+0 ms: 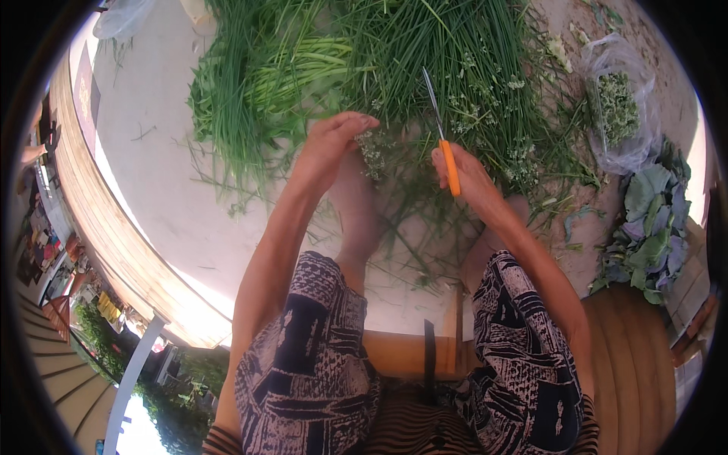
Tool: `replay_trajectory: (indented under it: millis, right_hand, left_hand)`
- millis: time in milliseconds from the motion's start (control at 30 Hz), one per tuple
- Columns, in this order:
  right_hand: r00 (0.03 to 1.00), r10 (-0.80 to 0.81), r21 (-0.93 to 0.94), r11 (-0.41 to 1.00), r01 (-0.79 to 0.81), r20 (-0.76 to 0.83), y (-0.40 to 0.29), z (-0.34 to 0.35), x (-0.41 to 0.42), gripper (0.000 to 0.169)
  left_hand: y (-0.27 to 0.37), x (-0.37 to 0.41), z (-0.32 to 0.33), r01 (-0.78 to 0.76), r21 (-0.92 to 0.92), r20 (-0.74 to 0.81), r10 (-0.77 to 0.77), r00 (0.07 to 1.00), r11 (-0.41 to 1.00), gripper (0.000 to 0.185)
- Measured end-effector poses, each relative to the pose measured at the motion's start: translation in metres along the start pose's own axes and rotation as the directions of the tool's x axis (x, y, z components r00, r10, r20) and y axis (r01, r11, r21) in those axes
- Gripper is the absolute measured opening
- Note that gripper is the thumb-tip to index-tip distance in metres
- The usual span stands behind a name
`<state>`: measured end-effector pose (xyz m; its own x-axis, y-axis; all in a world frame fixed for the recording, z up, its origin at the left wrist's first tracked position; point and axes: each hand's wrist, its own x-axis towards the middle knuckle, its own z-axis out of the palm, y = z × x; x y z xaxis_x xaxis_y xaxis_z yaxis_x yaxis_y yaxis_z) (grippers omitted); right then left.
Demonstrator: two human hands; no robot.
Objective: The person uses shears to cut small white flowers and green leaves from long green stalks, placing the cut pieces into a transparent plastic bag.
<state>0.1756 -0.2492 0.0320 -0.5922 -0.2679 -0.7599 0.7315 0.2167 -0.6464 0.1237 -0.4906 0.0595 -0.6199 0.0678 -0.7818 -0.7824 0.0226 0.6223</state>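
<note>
My left hand (335,136) is closed on a small bunch of white flower heads (373,153), which hang from its fingertips above my foot. To its right, my right hand (463,170) holds scissors with orange handles (450,168), their metal blades pointing up and away over the greens. Beyond both hands lies a large heap of long, thin green stalks (409,51), some with white flower heads (478,114) near my right hand. Leafy greens with pale green stems (307,60) lie among the stalks at the heap's left side.
A plastic tray of clipped flower heads (617,108) stands in a clear bag at the right. Below it lie purple-green leaves (654,227). Loose cut stalks (409,239) are scattered around my feet. A clear plastic bag (122,17) lies at the far left, near the wooden edge (114,216).
</note>
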Motion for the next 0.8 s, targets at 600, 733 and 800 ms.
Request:
replay_trajectory:
  millis: [600, 733, 800]
  right_hand:
    - [0.961, -0.059, -0.247, 0.961, 0.128, 0.270, -0.008, 0.015, -0.034, 0.046]
    - [0.965, 0.010, -0.338, 0.938, 0.082, 0.261, -0.028, 0.008, -0.034, 0.045]
    - [0.975, -0.008, -0.257, 0.964, 0.066, 0.220, -0.026, 0.008, -0.035, 0.044]
  left_hand:
    - [0.005, -0.029, -0.004, 0.002, 0.092, 0.091, -0.010, 0.996, 0.996, 0.013]
    - [0.007, -0.032, -0.006, 0.000, 0.307, 0.070, -0.022, 0.997, 0.952, 0.014]
    - [0.010, -0.035, -0.007, 0.011, 0.293, 0.044, -0.025, 0.999, 0.956, 0.015]
